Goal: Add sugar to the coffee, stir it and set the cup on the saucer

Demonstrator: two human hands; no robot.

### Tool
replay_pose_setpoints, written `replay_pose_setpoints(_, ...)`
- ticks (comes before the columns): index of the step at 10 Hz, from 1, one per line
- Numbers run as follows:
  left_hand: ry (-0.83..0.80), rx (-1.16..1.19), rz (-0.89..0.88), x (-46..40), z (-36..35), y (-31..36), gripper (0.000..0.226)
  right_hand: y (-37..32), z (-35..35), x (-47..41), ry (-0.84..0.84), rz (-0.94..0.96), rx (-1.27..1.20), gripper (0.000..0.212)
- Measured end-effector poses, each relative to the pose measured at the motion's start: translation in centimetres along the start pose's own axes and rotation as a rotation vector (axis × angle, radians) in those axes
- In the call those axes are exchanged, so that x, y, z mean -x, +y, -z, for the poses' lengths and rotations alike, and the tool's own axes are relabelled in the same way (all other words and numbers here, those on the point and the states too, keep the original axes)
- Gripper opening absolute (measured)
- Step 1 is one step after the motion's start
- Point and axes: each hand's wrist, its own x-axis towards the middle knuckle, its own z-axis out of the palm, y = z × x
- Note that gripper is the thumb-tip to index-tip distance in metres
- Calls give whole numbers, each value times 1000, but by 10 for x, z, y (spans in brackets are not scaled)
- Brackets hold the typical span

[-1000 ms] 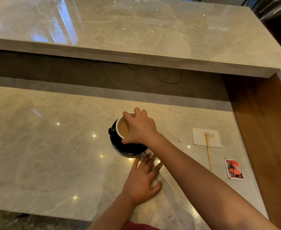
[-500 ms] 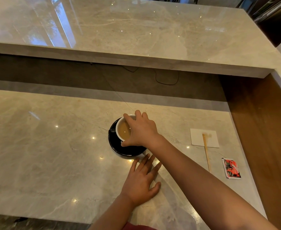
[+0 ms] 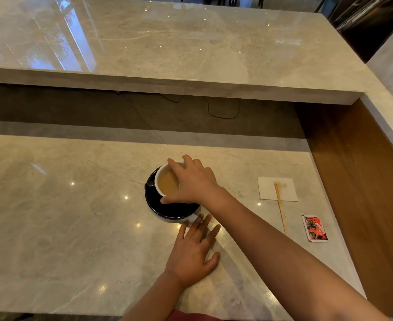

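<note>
The white-lined black ceramic cup (image 3: 166, 185) of milky coffee, full and fragile, is gripped rim-wise from three o'clock by the right hand (image 3: 194, 181) on the glossy black saucer (image 3: 171, 208); the left hand (image 3: 194, 251) is spread flat, empty, at six o'clock.

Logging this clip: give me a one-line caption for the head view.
Right hand grips the cup on the saucer; left hand lies flat on the counter.

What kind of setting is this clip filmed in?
Probably a café or home bar counter: a polished marble worktop with a raised serving ledge behind it, and a coffee cup on a black saucer, with a stirrer and sachet nearby.
</note>
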Motion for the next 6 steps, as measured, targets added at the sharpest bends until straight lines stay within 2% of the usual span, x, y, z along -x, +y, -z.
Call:
replay_pose_setpoints(1, -15, -27, 10, 0, -1, 0, 59, 6, 5, 9, 50, -47, -20, 75)
replay_pose_setpoints(2, -23, -18, 16, 1, -2, 0, 60, 32, 9, 33, 252, -180, -21, 38)
replay_pose_setpoints(3, -9, -13, 6, 1, -3, 0, 60, 53, 2, 58, 291, -268, 14, 27)
replay_pose_setpoints(4, 5, -11, 6, 2, -1, 4, 60, 77, -22, 96, 243, -413, 65, 20)
replay_pose_setpoints(5, 23, -33, -11, -2, 0, 5, 60, 87, -33, 115, 232, -483, 55, 19)
replay_pose_setpoints(6, -47, -87, 10, -3, -1, 5, 61, 80, -57, 151, 223, -463, 171, 18)
